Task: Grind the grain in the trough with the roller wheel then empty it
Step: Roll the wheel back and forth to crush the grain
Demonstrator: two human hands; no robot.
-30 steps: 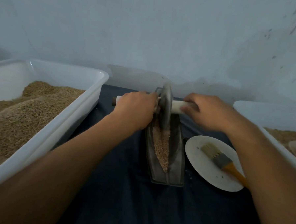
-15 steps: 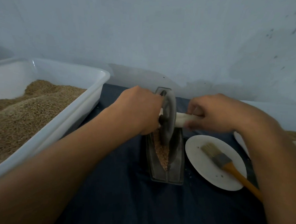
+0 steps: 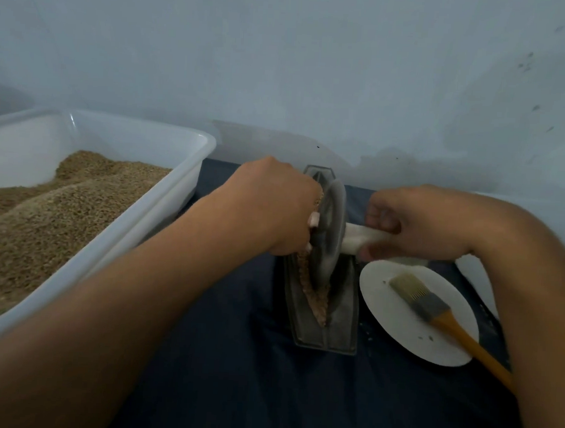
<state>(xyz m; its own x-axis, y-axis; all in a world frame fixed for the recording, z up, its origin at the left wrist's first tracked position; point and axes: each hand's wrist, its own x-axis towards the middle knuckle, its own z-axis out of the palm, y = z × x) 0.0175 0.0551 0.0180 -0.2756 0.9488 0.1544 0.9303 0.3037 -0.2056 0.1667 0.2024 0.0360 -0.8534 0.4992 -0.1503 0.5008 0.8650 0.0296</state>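
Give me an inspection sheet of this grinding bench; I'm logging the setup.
Surface: dark cloth, a few specks.
Job's things: roller wheel upright in trough; grain along the groove.
Clutter: brush on white plate; white tub of grain at left.
Grippers: left hand and right hand each grip the axle handle.
Cables: nothing seen.
Surroundings: stained pale wall.

Single head-worn wide-angle view, looking forward and down, close over the dark tabletop [image 3: 220, 374], wall behind
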